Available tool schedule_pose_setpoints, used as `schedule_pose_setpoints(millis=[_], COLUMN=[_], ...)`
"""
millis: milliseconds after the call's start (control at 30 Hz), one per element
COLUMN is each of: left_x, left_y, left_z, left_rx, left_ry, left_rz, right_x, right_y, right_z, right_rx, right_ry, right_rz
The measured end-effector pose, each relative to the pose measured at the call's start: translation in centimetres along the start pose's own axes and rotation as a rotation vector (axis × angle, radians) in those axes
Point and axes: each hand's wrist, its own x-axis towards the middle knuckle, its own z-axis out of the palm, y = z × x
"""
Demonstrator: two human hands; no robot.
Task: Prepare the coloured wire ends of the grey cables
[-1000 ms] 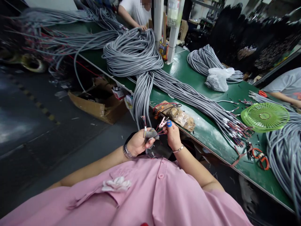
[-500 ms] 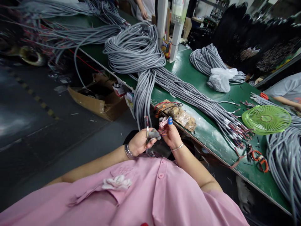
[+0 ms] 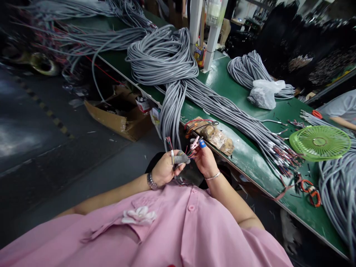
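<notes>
My left hand (image 3: 163, 168) is closed around a grey cable end, with grey covers on some fingers. Thin coloured wires (image 3: 168, 142) stick up from this grip, and more fan out toward my other hand. Close beside it, my right hand (image 3: 206, 161) pinches a small pink clip-like tool (image 3: 195, 142), its thumb wrapped in blue tape. The tool's tips are at or near the fanned wires; whether they touch is too small to tell. Behind both hands a bundle of grey cables (image 3: 172, 111) hangs over the table edge.
A green table (image 3: 244, 163) carries a large coil of grey cable (image 3: 164, 55), a taped brown block (image 3: 218, 139), a green fan cover (image 3: 319, 142), orange-handled scissors (image 3: 311, 193) and a plastic bag (image 3: 265, 94). A cardboard box (image 3: 111, 118) stands on the floor at left. Another person's arm (image 3: 343, 121) shows far right.
The view has shifted slightly, so the table appears a little further right. The pink tool is tilted a bit differently in my right hand, and both hands keep their grips.
</notes>
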Motion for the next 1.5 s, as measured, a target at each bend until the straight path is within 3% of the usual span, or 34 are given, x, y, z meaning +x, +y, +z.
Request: schedule_pose_setpoints(millis=[200, 433, 900, 1500], left_x=[0.4, 0.7, 0.3, -0.1], left_y=[-0.2, -0.5, -0.6, -0.5], left_z=[0.1, 0.1, 0.4, 0.9], left_rx=[-0.036, -0.014, -0.009, -0.007], left_ry=[-0.023, 0.009, 0.085, 0.067], left_rz=[-0.024, -0.032, -0.001, 0.048], right_x=[0.5, 1.1, 1.3, 1.3], right_y=[0.7, 0.2, 0.4, 0.5], right_z=[-0.6, 0.3, 0.5, 0.4], right_rx=[-0.212, 0.003, -0.034, 0.03], right_ry=[0.12, 0.072, 0.114, 0.102], right_rz=[-0.136, 0.032, -0.048, -0.044])
